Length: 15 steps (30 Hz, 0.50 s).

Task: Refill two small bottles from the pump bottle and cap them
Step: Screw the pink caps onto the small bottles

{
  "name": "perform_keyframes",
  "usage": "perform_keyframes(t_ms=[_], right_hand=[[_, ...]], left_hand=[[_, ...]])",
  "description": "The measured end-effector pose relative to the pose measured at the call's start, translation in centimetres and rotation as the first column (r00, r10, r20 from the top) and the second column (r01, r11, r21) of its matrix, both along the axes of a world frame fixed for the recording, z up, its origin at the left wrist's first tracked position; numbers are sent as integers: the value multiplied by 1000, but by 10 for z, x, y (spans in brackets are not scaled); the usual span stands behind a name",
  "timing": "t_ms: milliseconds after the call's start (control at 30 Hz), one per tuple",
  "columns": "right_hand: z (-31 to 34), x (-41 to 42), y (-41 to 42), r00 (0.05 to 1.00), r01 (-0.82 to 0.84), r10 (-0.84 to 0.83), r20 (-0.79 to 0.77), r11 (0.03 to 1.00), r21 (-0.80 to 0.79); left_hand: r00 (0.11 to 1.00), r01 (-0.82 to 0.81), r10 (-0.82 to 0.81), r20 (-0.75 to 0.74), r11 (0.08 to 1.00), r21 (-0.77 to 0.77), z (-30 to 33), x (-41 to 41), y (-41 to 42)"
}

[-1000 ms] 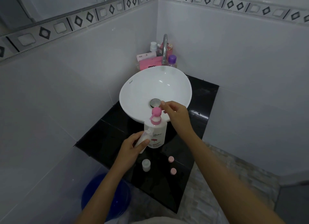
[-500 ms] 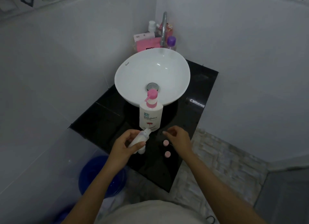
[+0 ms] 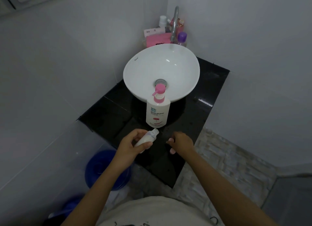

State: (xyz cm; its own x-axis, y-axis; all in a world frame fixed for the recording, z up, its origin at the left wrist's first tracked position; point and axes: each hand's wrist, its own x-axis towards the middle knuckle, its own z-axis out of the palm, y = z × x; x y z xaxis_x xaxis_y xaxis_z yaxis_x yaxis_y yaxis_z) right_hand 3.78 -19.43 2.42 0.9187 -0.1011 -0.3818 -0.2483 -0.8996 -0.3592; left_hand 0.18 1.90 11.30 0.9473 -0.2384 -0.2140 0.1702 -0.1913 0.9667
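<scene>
Left hand (image 3: 130, 145) gripped the uncapped small bottle (image 3: 146, 138); right hand (image 3: 181, 144) hovered half-open over pink caps (image 3: 172, 151) at 3 o'clock. Best: keep bottle upright, seat cap square.

Both bare forearms reach forward from the bottom of the view, the left one angling up from the lower left and the right one from the lower right, so the two hands sit near each other but apart. The left hand (image 3: 130, 145) is curled into a closed grip, thumb laid across the front and knuckles turned up and outward, wrist roughly in line with the forearm. The right hand (image 3: 183, 144) is held palm down with its fingers (image 3: 170, 141) bent and pointing left toward the other hand, loosely cupped, and whether they pinch anything cannot be told.
</scene>
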Motion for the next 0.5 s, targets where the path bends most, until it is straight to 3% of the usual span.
perform_keyframes(t_ms=[133, 200, 267, 333, 400, 500], right_hand=[[2, 0, -2, 996, 61, -58, -71, 997, 38], [6, 1, -4, 985, 170, -172, -3, 970, 174], [23, -1, -4, 944, 289, -330, 16, 848, 444], [52, -5, -4, 919, 310, -392, -38, 661, 684], [84, -13, -5, 938, 223, -345, -26, 545, 808], [116, -27, -6, 964, 95, -261, 44, 497, 863]], left_hand=[[1000, 1, -1, -1, 1000, 18, -2, 0, -1], [1000, -3, 3, -4, 1000, 12, -3, 0, -1], [1000, -3, 3, -1, 1000, -4, -3, 1, -1], [1000, 4, -4, 2, 1000, -10, -3, 1, 0], [1000, 20, -20, 1, 1000, 5, -3, 3, 1], [998, 57, -57, 11, 998, 25, -2, 5, -2]])
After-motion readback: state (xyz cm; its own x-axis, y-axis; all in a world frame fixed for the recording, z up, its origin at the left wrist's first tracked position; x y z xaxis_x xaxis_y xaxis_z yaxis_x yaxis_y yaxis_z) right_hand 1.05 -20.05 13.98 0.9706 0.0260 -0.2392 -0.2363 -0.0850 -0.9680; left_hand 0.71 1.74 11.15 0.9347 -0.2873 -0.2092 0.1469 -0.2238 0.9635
